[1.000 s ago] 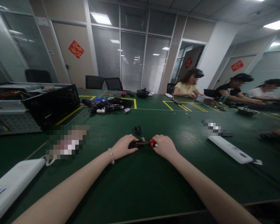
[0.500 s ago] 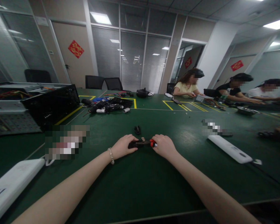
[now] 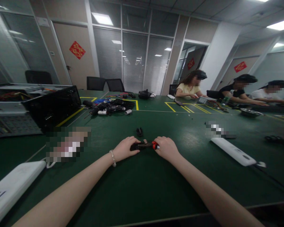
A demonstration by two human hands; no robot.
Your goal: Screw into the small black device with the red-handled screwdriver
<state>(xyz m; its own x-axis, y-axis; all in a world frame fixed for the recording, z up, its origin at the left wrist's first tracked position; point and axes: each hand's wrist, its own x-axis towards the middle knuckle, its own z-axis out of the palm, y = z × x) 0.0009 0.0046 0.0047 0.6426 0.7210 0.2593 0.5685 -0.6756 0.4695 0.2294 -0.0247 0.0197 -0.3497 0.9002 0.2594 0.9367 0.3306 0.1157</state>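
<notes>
My left hand (image 3: pixel 127 147) is closed around a black piece (image 3: pixel 134 147) just above the green table. Opposite it, my right hand (image 3: pixel 167 148) grips a tool with a red handle (image 3: pixel 154 145) and a silver-coloured bit by the fingers. A narrow dark metal part (image 3: pixel 145 145) bridges the two hands; whether it belongs to the tool or the black piece, I cannot tell. A tiny pale scrap (image 3: pixel 145 141) shows just behind it. Just beyond my hands lies a small black object (image 3: pixel 139 131), its kind unclear.
An opened computer case (image 3: pixel 52 108) stands at the left. Cables and a drill (image 3: pixel 94 109) are piled farther back. White power banks lie left (image 3: pixel 19 179) and right (image 3: pixel 234 151). A metal bowl (image 3: pixel 251 112) is at far right, near several seated people.
My hands and what they hold stay almost still. At the right edge, another person's hand has largely withdrawn from the black item there.
</notes>
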